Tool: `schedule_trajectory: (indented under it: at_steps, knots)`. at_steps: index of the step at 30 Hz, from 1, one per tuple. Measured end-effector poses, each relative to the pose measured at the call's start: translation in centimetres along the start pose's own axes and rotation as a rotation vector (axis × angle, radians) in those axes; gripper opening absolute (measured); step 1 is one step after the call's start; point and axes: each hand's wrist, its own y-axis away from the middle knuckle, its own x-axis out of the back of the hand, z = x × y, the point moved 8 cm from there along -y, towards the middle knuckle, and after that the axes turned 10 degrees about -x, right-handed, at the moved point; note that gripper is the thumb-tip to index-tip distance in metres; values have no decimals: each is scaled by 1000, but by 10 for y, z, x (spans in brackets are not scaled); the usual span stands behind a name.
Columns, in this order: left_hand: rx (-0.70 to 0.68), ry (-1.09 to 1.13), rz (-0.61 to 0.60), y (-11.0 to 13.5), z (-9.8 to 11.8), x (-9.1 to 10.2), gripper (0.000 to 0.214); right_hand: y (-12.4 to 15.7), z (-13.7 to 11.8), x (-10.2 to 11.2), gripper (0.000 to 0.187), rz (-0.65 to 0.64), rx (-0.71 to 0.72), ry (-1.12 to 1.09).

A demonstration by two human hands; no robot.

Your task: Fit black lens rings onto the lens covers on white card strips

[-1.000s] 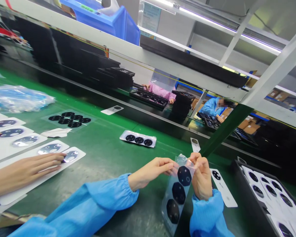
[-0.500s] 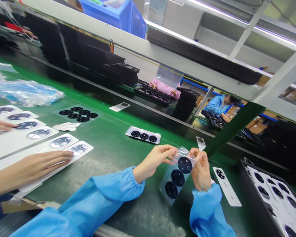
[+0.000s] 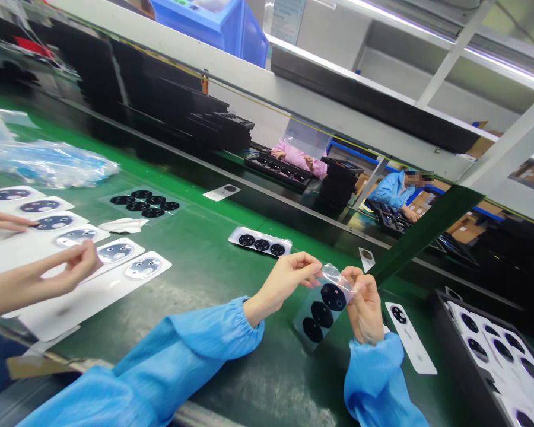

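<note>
Over the green bench, both hands pinch the top end of a clear film sheet with three black round stickers. My left hand grips the film's upper left corner between thumb and fingers. At the upper right corner, my right hand is closed on the same sheet. The film hangs tilted, its lower end apart from the hands. Just right of my right hand lies a white card with a black round piece. Beyond my left hand sits a stack of sticker strips.
A co-worker's hand hovers over white cards on the left. Plastic bags and a sheet of several black stickers lie farther back. A black tray with cards stands right. A green post rises behind.
The film's lower end has swung slightly up and away, while both my hands keep hold of its top. The co-worker's nearer hand has lifted off a card and moved left.
</note>
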Motion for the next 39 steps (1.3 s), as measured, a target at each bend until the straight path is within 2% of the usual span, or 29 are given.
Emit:
schedule_trajectory:
  at_steps: [6, 10, 13, 16, 19, 24, 30, 35, 39]
  knots:
    - [-6, 7, 7, 0, 3, -2, 28, 0, -1, 2, 20, -2, 2, -27]
    - [81, 43, -57, 0, -6, -5, 36, -3, -7, 4, 22, 38, 7, -53]
    - [229, 94, -141, 13, -27, -8, 47, -10, -16, 13, 20, 164, 33, -92]
    - [397, 166, -199, 39, -51, -12, 57, -19, -20, 31, 19, 327, 46, -148]
    - [473, 270, -203, 65, -60, -15, 57, -27, -14, 48, 22, 438, 43, -188]
    - [408, 364, -83, 82, -54, -10, 36, -28, 4, 65, 27, 522, -1, -200]
    - [289, 391, 44, 82, -58, -12, 30, -24, 17, 71, 30, 585, -37, -189]
    - [207, 395, 160, 83, -68, -17, 42, -23, 18, 69, 28, 595, -46, -181]
    - [153, 398, 220, 84, -68, -18, 71, -24, 16, 65, 27, 591, -40, -193]
